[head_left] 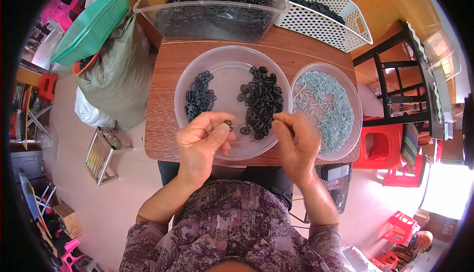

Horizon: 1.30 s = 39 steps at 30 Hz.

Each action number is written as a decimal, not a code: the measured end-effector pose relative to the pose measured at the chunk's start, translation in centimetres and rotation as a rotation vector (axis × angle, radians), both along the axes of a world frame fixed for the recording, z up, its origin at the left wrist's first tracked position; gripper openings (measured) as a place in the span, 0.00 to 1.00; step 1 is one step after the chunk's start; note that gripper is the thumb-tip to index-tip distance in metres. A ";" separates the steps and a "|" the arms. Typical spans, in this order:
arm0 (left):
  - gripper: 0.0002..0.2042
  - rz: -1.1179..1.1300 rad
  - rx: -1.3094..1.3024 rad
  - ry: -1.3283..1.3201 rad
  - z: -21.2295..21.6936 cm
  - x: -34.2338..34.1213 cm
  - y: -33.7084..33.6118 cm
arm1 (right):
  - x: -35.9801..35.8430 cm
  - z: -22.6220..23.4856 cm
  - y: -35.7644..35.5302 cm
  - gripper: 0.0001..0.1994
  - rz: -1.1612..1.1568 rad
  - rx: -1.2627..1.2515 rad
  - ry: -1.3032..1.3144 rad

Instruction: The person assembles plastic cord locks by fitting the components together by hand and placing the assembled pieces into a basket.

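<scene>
My left hand point(205, 138) is closed in a pinch on a small black plastic piece point(228, 124), above the near rim of a round clear tub point(224, 54). A thin light line shows beside that piece; I cannot make out what it is. My right hand point(298, 141) is closed with thumb and fingertips together at the tub's right side; anything in them is too small to name. Inside the tub, flat black pieces point(200, 96) lie on the left and rounded two-holed black pieces point(261, 99) on the right. A second round tub point(359, 116) holds many silvery screws point(331, 109).
Across the table's point(165, 84) far edge stand a large clear bin point(212, 25) of black parts and a white perforated basket point(326, 32). A big sack point(118, 79) and a green basket point(91, 27) are at the left. Red stools point(380, 146) stand at the right.
</scene>
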<state>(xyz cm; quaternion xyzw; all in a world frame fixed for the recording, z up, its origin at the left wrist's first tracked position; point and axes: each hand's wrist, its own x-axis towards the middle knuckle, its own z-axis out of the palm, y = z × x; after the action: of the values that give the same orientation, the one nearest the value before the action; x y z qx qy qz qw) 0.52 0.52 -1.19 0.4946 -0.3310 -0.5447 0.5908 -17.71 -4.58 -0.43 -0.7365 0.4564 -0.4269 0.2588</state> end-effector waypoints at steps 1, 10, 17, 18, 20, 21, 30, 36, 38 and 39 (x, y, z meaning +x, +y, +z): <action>0.09 0.000 -0.002 0.002 -0.1 0.2 0.0 | -0.2 0.2 -0.9 0.08 0.033 -0.102 0.081; 0.10 0.020 -0.023 0.013 -0.5 0.4 0.0 | 1.9 -1.8 -4.7 0.10 0.388 -0.313 0.639; 0.09 0.009 -0.012 -0.014 -0.6 0.5 -0.1 | 2.3 -2.0 -5.2 0.08 0.435 -0.341 0.673; 0.09 0.009 -0.017 -0.034 -0.6 0.5 -0.1 | 2.1 -2.1 -5.1 0.08 0.423 -0.329 0.598; 0.09 0.009 -0.011 -0.013 -0.6 0.4 -0.2 | 1.5 -1.9 -4.8 0.08 0.408 -0.318 0.523; 0.09 0.011 -0.003 0.010 -0.6 0.3 -0.1 | 1.3 -1.5 -4.3 0.08 0.385 -0.221 0.369; 0.10 -0.018 -0.010 0.110 0.6 -1.3 -0.7 | 0.5 0.4 -0.7 0.06 0.189 0.692 -0.527; 0.10 0.005 -0.040 0.050 1.2 -2.2 -0.6 | 0.6 0.0 -0.9 0.07 0.169 0.938 -0.833; 0.10 0.017 -0.054 0.037 1.2 -2.6 -0.5 | 0.7 0.1 -0.8 0.08 0.137 0.999 -0.910; 0.11 0.028 -0.071 0.030 1.2 -2.6 -0.5 | 0.8 0.2 -0.8 0.08 0.138 0.997 -0.916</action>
<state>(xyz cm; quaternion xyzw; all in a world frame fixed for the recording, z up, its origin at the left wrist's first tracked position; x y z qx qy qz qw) -2.12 0.03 0.06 0.4698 -0.3344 -0.5318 0.6202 -16.91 -5.39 -0.24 -0.3017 0.3952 -0.4168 0.7610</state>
